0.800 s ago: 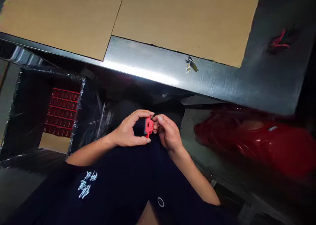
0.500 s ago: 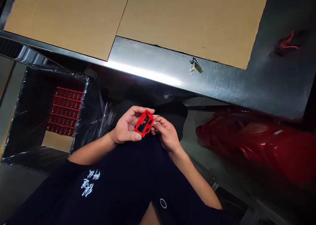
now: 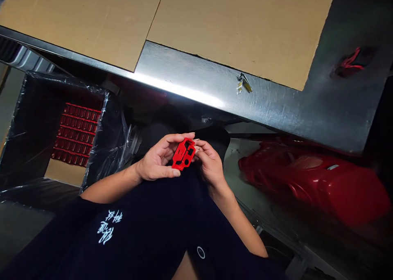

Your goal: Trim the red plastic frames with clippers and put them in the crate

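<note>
Over my lap, below the table edge, both hands hold one small red plastic part [image 3: 183, 153] with rectangular cut-outs. My left hand [image 3: 157, 162] cradles it from the left, thumb under its lower edge and fingers curled over the top. My right hand [image 3: 209, 164] pinches its right side with the fingertips. The part's flat face is turned up toward me.
A metal table [image 3: 276, 104] with cardboard sheets [image 3: 233, 26] spans the top. At left stands a black plastic-lined box [image 3: 27, 128] with rows of red parts [image 3: 75, 134]. A red bag [image 3: 322, 181] of parts lies at right. A small clip [image 3: 244, 83] and a red scrap [image 3: 350, 61] lie on the table.
The red part has been turned in my hands, from edge-on to an open frame view to its flat face up. Both hands stay on it over my lap.
</note>
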Motion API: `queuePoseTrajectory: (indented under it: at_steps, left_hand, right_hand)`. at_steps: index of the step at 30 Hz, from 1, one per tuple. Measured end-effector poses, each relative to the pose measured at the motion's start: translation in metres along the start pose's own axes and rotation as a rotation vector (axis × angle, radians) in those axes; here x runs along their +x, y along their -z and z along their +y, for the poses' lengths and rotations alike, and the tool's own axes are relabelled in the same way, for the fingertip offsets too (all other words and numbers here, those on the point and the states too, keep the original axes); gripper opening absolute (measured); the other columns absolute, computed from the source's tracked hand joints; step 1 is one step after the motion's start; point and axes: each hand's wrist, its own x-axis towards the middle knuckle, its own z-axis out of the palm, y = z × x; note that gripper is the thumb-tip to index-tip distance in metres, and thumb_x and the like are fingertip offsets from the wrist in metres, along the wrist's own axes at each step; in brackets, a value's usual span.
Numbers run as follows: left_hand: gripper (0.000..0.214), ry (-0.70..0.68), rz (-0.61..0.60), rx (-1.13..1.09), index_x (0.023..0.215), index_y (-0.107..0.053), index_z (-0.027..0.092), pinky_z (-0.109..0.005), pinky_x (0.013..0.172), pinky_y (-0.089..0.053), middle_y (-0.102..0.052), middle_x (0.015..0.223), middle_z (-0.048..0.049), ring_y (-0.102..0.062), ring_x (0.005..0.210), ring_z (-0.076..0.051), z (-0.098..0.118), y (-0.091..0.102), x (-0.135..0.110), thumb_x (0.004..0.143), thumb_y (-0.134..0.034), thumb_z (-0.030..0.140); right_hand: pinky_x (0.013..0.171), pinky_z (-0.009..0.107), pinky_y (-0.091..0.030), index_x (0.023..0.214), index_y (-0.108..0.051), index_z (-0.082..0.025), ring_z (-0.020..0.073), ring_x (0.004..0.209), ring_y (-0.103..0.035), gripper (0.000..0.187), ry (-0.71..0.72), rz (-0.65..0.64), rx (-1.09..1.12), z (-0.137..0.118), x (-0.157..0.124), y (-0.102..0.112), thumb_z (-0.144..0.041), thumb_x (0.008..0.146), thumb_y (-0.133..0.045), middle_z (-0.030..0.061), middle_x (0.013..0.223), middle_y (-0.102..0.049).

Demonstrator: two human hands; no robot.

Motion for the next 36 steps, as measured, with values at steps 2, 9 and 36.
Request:
queuePoseTrajectory:
  at_steps: [2, 9, 36]
  left_hand:
    - [0.069, 0.010, 0.003, -0.036, 0.140, -0.056, 0.037, -0.048, 0.117, -0.048, -0.045, 0.163, -0.0068, -0.050, 0.147, -0.030, 0.000, -0.001, 0.000, 0.080, -0.081, 0.013]
    - [0.065, 0.072, 0.031, -0.156, 0.138, -0.058, 0.037, -0.050, 0.119, -0.045, -0.045, 0.163, -0.0071, -0.047, 0.149, -0.032, 0.002, -0.003, 0.000, 0.081, -0.082, 0.019]
    - [0.068, 0.385, -0.048, -0.549, 0.130, -0.069, 0.020, -0.058, 0.096, -0.055, -0.071, 0.128, -0.0219, -0.072, 0.111, -0.042, -0.014, 0.007, -0.002, 0.073, -0.077, 0.055]
  right_hand:
    - [0.060, 0.022, -0.049, 0.099, -0.074, -0.023, 0.0105, 0.067, -0.063, 0.023, 0.037, 0.023, -0.027, -0.006, 0.002, 0.004, -0.025, 0.075, -0.072, -0.0009, 0.086, -0.075]
    - [0.059, 0.022, -0.053, 0.094, -0.077, -0.022, 0.0118, 0.067, -0.068, 0.021, 0.223, 0.163, -0.156, -0.039, 0.012, 0.018, -0.028, 0.074, -0.077, 0.0010, 0.084, -0.077]
    - [0.079, 0.038, -0.053, 0.096, -0.073, -0.021, 0.0193, 0.072, -0.067, 0.021, 0.883, 0.381, -0.978, -0.114, 0.133, 0.018, -0.017, 0.086, -0.055, -0.0007, 0.071, -0.065]
